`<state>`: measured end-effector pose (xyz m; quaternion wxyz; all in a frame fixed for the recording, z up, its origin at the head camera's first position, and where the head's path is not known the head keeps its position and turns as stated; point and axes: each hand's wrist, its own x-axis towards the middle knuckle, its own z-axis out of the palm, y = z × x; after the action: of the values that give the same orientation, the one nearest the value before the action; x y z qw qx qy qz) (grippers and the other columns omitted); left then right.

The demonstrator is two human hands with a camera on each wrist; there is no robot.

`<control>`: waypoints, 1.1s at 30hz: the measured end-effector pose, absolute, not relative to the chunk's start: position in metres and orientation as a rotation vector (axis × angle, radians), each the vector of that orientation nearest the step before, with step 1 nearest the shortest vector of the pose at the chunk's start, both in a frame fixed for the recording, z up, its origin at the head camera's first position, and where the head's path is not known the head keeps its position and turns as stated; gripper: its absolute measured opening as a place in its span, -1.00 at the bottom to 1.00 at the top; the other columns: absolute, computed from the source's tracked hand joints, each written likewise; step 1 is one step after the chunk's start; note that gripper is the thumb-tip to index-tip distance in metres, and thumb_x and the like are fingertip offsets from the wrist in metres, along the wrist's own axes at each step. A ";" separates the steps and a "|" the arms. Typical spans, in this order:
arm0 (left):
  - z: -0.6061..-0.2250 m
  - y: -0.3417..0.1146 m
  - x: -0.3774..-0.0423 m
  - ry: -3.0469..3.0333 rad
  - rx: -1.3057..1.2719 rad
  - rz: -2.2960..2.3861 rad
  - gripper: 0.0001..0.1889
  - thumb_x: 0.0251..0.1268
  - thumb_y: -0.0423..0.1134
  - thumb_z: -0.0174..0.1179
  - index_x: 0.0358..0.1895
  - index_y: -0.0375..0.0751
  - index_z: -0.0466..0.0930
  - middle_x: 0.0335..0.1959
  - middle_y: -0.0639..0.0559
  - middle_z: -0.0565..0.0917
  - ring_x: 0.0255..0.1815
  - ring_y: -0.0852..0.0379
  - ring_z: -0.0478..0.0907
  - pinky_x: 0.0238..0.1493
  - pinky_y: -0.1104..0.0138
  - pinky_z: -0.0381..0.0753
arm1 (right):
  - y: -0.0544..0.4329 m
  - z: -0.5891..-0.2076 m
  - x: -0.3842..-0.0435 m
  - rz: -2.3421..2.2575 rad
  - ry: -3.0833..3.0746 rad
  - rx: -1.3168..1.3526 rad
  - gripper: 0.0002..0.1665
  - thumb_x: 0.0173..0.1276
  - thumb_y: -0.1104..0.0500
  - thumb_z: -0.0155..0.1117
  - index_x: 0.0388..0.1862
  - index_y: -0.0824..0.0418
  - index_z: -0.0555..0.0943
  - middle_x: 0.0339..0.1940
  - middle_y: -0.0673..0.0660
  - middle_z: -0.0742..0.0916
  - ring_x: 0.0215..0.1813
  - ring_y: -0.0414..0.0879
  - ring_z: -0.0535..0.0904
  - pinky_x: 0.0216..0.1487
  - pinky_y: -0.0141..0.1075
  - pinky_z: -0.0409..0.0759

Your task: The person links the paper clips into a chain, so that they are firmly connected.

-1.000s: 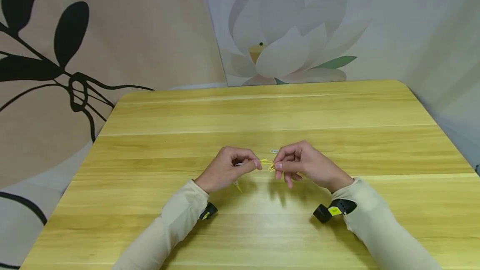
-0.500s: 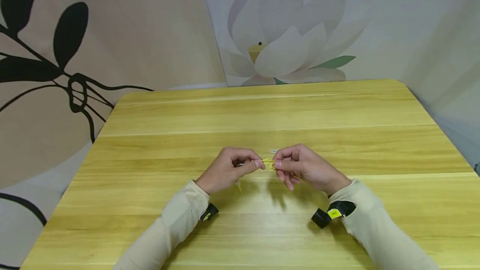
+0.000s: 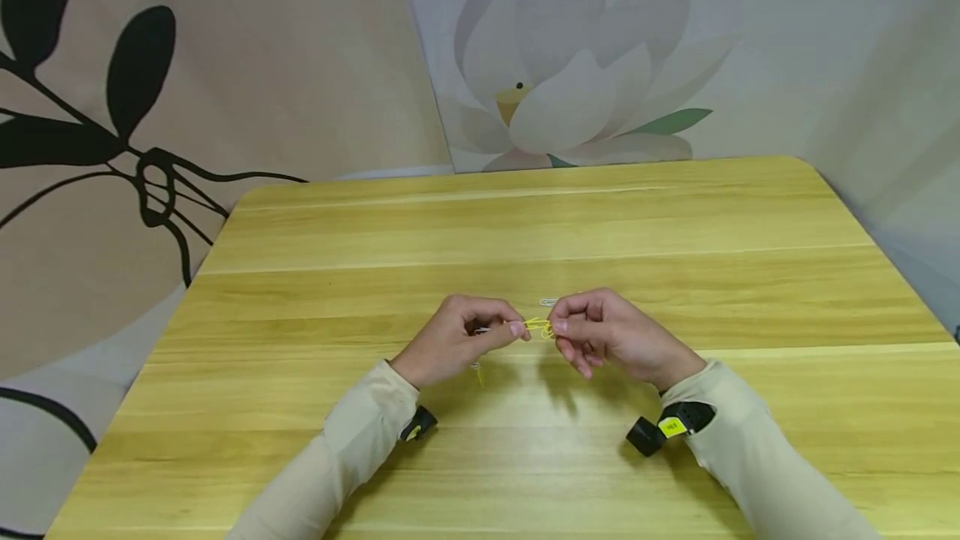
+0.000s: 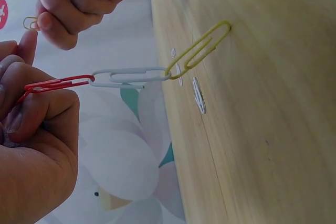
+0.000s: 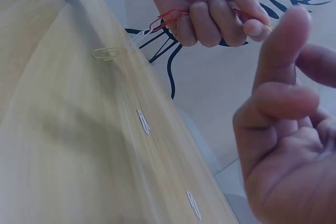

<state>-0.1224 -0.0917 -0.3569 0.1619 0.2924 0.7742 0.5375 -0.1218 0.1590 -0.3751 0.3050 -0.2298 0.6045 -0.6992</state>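
Note:
My left hand (image 3: 465, 336) holds a chain of linked paper clips, its fingers curled round it. Below that hand dangle a red paper clip (image 4: 60, 83), a white paper clip (image 4: 131, 74) and, at the loose end, a yellow paper clip (image 4: 202, 51). Between the fingertips of both hands is yellow paper-clip wire (image 3: 537, 325). The right hand (image 3: 611, 336) pinches it between thumb and forefinger, its other fingers loosely bent. Whether the wire there is one clip or two linked ones, I cannot tell. The left palm hides part of the chain.
Loose white paper clips lie on the wooden table (image 3: 525, 232): one (image 3: 547, 302) just behind the right hand, and in the right wrist view a nearer one (image 5: 143, 121) and a farther one (image 5: 193, 205). A patterned backdrop (image 3: 300, 65) stands behind the table.
The right hand has dropped slightly, and the yellow wires that stood apart between the fingertips now overlap. The chain's loose end has swung a little. The left hand stays nearly still.

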 end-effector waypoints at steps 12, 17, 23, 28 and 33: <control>-0.357 -0.091 -0.122 2.213 0.823 1.523 -0.82 0.46 -0.27 0.17 -0.19 -0.26 0.74 -0.63 0.08 0.41 -0.59 0.31 0.27 -0.48 0.45 0.33 | 0.162 -0.373 -0.123 -1.916 1.712 -0.522 -0.81 0.56 0.22 0.03 -0.28 0.19 0.54 -0.56 -0.08 0.64 -0.65 -0.28 0.52 -0.69 -0.24 0.16; -0.357 -0.091 -0.122 2.211 0.807 1.520 -0.81 0.46 -0.27 0.16 -0.18 -0.29 0.74 -0.64 0.12 0.37 -0.61 0.30 0.25 -0.49 0.44 0.31 | 0.163 -0.372 -0.123 -1.933 1.731 -0.527 -0.81 0.57 0.22 0.04 -0.29 0.18 0.54 -0.56 -0.08 0.65 -0.65 -0.28 0.50 -0.68 -0.20 0.13; -0.357 -0.092 -0.122 2.235 0.745 1.512 -0.81 0.46 -0.24 0.16 -0.17 -0.21 0.76 -0.61 0.09 0.53 -0.63 0.33 0.30 -0.51 0.46 0.33 | 0.164 -0.371 -0.122 -1.915 1.750 -0.547 -0.84 0.55 0.27 0.05 -0.28 0.19 0.54 -0.55 -0.08 0.63 -0.63 -0.29 0.48 -0.67 -0.21 0.16; -0.358 -0.092 -0.122 2.230 0.702 1.468 -0.82 0.42 -0.19 0.21 -0.15 -0.14 0.78 -0.78 0.12 0.29 -0.72 0.31 0.14 -0.61 0.45 0.19 | 0.163 -0.371 -0.120 -1.865 1.810 -0.523 -0.87 0.53 0.26 0.09 -0.27 0.21 0.54 -0.54 -0.06 0.61 -0.60 -0.28 0.47 -0.66 -0.32 0.25; -0.358 -0.092 -0.122 2.253 0.696 1.443 -0.85 0.40 -0.18 0.24 -0.19 -0.10 0.80 -0.75 0.18 0.22 -0.68 0.29 0.14 -0.47 0.45 0.29 | 0.159 -0.370 -0.118 -1.796 1.864 -0.518 -0.84 0.53 0.22 0.12 -0.24 0.29 0.54 -0.53 0.01 0.62 -0.57 -0.25 0.47 -0.60 -0.40 0.34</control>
<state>-0.1222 -0.0923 -0.3578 0.1874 0.2471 0.8007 0.5126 -0.1180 0.1588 -0.3703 0.2484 -0.1901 0.6839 -0.6591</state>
